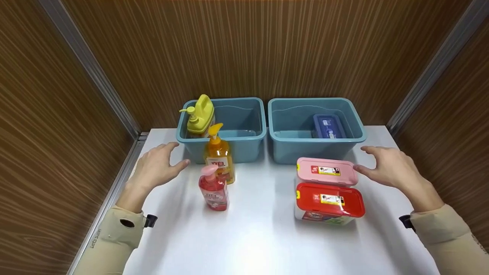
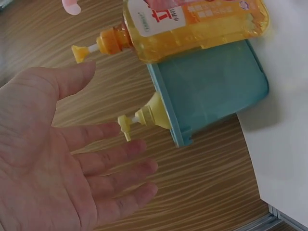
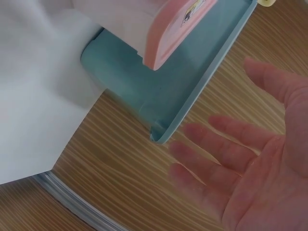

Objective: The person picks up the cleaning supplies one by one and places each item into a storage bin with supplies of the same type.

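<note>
My left hand (image 1: pixel 156 165) hovers open-fingered left of an orange pump bottle (image 1: pixel 224 162) and a red pump bottle (image 1: pixel 214 194) with a pink pump. Its palm and spread fingers show in the left wrist view, holding nothing. On the other side, my right hand (image 1: pixel 391 168) is held beside a pink-lidded box (image 1: pixel 324 172), its thumb overlapping the lid's edge in the head view. Nothing is in its palm in the right wrist view. A red-lidded box (image 1: pixel 330 200) stands just in front of the pink one.
Two blue-green bins stand side by side at the back. The left bin (image 1: pixel 244 143) holds a yellow jug with a pump (image 1: pixel 200 116); the right bin (image 1: pixel 309 147) holds a dark blue box (image 1: pixel 329 126). Wood-grain panels (image 1: pixel 267 49) enclose the white table (image 1: pixel 252 229) at the back and sides.
</note>
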`<state>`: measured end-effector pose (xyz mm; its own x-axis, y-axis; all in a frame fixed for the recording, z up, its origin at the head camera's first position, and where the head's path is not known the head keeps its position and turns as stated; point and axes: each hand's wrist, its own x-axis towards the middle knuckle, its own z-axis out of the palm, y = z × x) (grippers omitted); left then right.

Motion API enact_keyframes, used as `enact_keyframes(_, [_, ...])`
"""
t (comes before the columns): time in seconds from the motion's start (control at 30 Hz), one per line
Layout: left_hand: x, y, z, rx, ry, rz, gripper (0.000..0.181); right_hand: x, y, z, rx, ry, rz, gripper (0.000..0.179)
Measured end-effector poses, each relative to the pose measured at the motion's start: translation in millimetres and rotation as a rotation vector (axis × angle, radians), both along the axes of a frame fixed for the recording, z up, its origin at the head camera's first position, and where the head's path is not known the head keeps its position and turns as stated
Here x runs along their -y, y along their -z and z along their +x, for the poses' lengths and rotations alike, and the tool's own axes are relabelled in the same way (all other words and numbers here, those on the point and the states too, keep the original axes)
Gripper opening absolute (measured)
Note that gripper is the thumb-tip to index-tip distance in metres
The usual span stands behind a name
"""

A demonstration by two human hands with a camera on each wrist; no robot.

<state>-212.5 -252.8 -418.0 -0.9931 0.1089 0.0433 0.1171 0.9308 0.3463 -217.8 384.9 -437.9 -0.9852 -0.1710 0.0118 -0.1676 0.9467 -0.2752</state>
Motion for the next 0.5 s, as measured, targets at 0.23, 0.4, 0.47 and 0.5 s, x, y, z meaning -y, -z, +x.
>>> enact_keyframes(0.23, [-8.6,-1.3,-0.9,0.002,0.026,0.039,0.077,6.2,1.7,0.6,0.001,-0.012,-0.002,0.082])
enact_keyframes(0.4, [-13.3,-1.8,-1.8,-0.02,0.046,0.056,0.075,11.0,2.0,-0.2,-0.013,-0.02,-0.002,0.081])
enact_keyframes(0.47, [-15.7,-2.6,-2.4,-0.025,0.053,0.057,0.075,12.4,2.4,-0.5,-0.029,-0.03,-0.002,0.08])
enact_keyframes(0.5, [-17.0,-2.7,-2.9,-0.026,0.056,0.056,0.075,12.8,2.8,-0.6,-0.034,-0.033,-0.003,0.08])
